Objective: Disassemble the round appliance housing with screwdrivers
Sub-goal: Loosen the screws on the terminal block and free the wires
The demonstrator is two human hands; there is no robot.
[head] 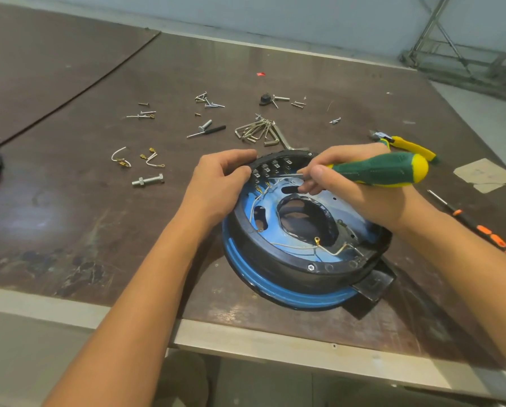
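Head view: the round housing (263, 254) sits on the counter (99, 215), near its front edge. The left hand (219, 183) has its fingers (240, 171) curled over the far rim, holding it. The right hand (348, 186) grips the green screwdriver (378, 170), with the tip at the terminals by that rim. Loose screws (207, 101) and hex keys (257, 130) lie beyond.

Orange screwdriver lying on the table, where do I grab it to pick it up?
Take the orange screwdriver by its thick black-and-orange handle, the end nearer you, not the thin metal shaft. It lies flat on the table, so pinch it from above, coming from the right, away from the round housing.
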